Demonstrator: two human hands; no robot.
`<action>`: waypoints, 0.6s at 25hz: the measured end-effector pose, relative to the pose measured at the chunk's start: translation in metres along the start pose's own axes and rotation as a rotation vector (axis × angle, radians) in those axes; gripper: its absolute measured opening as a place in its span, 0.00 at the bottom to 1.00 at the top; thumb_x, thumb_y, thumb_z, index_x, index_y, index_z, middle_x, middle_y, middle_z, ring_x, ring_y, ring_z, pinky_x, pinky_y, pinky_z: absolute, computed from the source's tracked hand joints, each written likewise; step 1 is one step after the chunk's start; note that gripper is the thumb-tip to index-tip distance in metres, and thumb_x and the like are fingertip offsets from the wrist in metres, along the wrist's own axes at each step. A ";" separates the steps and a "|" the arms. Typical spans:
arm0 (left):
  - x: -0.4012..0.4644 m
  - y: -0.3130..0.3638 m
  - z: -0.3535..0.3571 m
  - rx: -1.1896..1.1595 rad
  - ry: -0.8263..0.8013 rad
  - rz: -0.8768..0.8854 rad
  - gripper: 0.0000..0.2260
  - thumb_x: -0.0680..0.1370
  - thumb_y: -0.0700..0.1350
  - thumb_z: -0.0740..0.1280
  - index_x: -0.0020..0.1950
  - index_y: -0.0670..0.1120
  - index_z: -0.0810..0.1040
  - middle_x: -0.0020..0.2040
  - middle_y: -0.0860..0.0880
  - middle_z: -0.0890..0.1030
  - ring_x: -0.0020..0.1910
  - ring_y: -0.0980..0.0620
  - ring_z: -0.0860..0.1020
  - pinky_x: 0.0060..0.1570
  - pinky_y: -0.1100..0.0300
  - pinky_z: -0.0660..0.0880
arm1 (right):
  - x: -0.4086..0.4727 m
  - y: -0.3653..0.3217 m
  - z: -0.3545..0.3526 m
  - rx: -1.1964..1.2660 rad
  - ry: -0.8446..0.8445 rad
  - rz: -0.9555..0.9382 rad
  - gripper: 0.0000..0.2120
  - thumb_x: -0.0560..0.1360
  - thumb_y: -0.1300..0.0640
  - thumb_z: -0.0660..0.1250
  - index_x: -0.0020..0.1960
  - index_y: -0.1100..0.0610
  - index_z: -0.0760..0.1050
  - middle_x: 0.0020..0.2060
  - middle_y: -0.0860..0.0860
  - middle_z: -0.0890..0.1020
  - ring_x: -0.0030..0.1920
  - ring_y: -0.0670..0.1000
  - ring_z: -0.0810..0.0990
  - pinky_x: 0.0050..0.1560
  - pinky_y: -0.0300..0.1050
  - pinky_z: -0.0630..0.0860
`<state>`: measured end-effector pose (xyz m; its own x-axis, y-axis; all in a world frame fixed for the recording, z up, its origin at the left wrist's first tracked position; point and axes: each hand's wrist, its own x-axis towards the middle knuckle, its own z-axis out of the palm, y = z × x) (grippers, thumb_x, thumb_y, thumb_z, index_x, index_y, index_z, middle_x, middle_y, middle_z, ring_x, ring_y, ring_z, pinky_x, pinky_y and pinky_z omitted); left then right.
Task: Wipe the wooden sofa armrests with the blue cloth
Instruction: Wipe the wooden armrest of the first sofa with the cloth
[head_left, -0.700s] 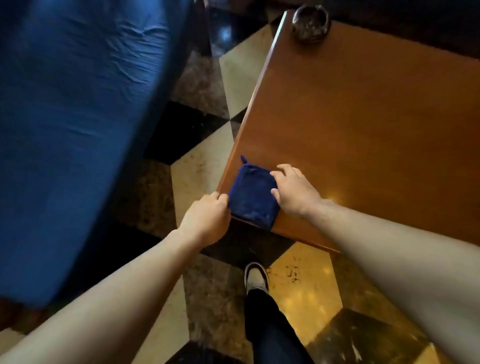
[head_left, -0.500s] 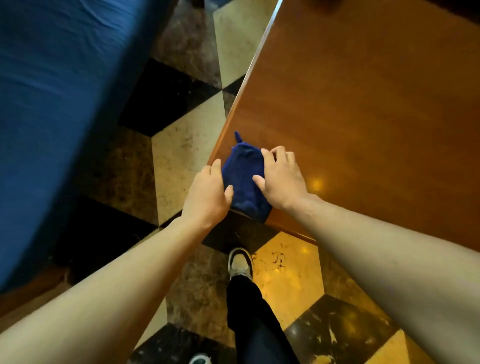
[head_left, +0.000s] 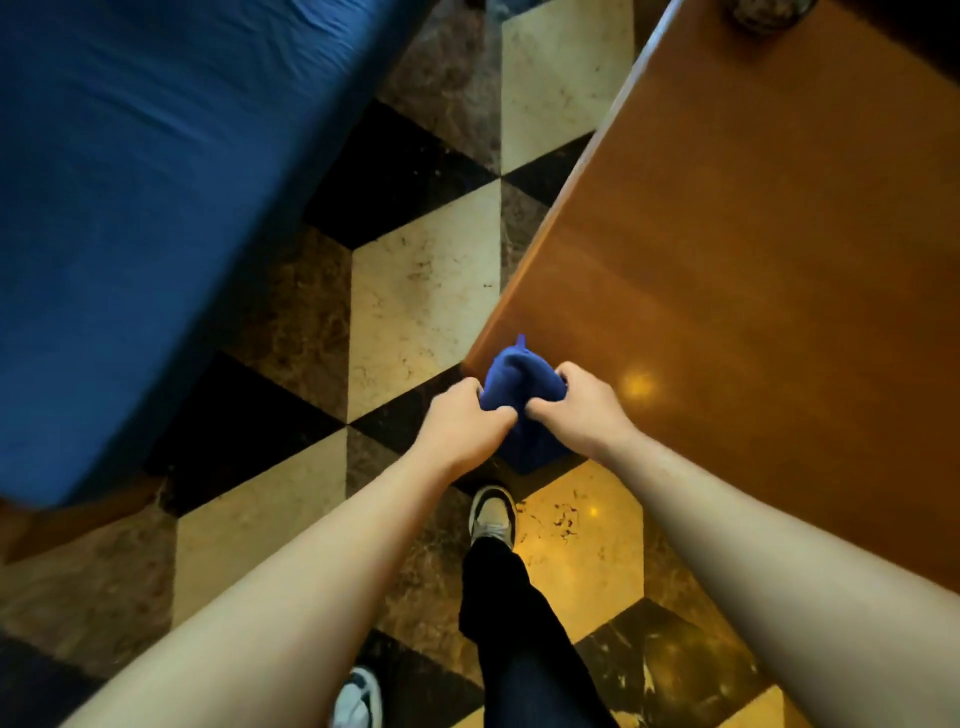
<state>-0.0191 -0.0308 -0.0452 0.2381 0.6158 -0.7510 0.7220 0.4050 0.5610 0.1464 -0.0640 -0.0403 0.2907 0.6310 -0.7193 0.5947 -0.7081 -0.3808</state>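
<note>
The blue cloth (head_left: 514, 379) is bunched up at the near left corner of the wooden table (head_left: 753, 291), partly hanging over the edge. My left hand (head_left: 462, 418) grips its left side with curled fingers. On the other side my right hand (head_left: 576, 410) is closed on it too. The two hands almost touch over the cloth. The sofa's blue cushion (head_left: 135, 197) fills the left of the view, with a bit of its wooden frame (head_left: 67, 525) showing below it. No armrest is clearly in view.
A checkered marble floor (head_left: 426, 291) runs between the sofa and the table. My legs and shoes (head_left: 491, 514) stand just below the table corner. A dark ashtray (head_left: 763, 13) sits at the table's far edge.
Both hands have gone from resting flat beside the cloth to clenching it, and the cloth is now bunched and lifted at the table corner. The camera has tilted.
</note>
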 end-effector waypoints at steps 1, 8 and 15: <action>-0.013 -0.013 -0.008 -0.054 -0.016 -0.044 0.06 0.69 0.50 0.67 0.40 0.52 0.70 0.38 0.52 0.78 0.35 0.55 0.76 0.30 0.61 0.66 | -0.014 -0.007 0.011 0.027 -0.038 0.006 0.12 0.71 0.51 0.73 0.51 0.53 0.76 0.47 0.51 0.81 0.49 0.55 0.81 0.51 0.56 0.80; -0.154 -0.160 -0.149 -0.936 0.170 -0.190 0.19 0.67 0.32 0.73 0.58 0.35 0.79 0.55 0.32 0.82 0.50 0.40 0.81 0.53 0.44 0.78 | -0.131 -0.141 0.143 0.363 -0.148 -0.229 0.18 0.67 0.61 0.76 0.53 0.53 0.75 0.48 0.50 0.84 0.50 0.50 0.84 0.49 0.48 0.80; -0.358 -0.329 -0.299 -1.635 0.341 -0.063 0.21 0.76 0.33 0.69 0.69 0.36 0.75 0.67 0.34 0.79 0.63 0.37 0.78 0.70 0.40 0.71 | -0.323 -0.312 0.310 0.654 -0.306 -0.398 0.19 0.70 0.57 0.80 0.58 0.56 0.79 0.52 0.54 0.88 0.54 0.55 0.87 0.55 0.51 0.83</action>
<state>-0.5356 -0.1824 0.1429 -0.0639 0.5922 -0.8033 -0.7207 0.5294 0.4476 -0.3652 -0.1446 0.1309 -0.1226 0.8261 -0.5500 0.0260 -0.5513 -0.8339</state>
